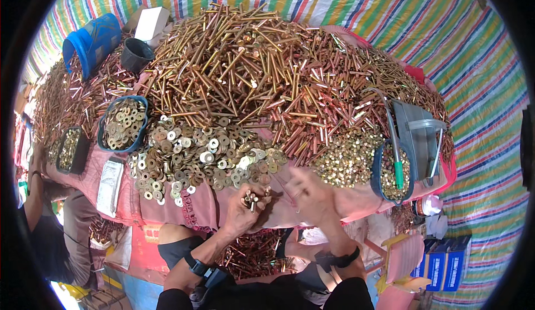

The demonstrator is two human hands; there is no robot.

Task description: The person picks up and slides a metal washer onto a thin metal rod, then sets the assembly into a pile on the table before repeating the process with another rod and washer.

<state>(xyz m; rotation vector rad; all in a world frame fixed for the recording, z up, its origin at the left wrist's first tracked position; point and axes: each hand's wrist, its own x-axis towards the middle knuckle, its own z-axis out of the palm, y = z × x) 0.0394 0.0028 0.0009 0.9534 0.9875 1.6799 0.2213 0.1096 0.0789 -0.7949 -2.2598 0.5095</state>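
My left hand [245, 211] is closed around a small bundle of brass-coloured bolts [254, 200], their ends poking out past the fingers. To the right, my right hand [312, 194] hangs over the pink cloth [273, 212], its fingers smeared by motion, so what they hold does not show. Just beyond my left hand spreads a heap of flat round washers [192, 153]. Beyond my right hand lies a pile of small shiny nuts [348, 159]. Reddish metal sleeves [317, 115] and long golden bolts [234, 59] form a large mound behind them.
A blue tub of washers [122, 125] stands left, near a dark tray of nuts [69, 149] and a silver packet [110, 186]. At right are a blue basket [377, 170] and a grey scoop [412, 137]. A blue bucket [92, 45] lies back left; another person's leg [78, 232] shows at left.
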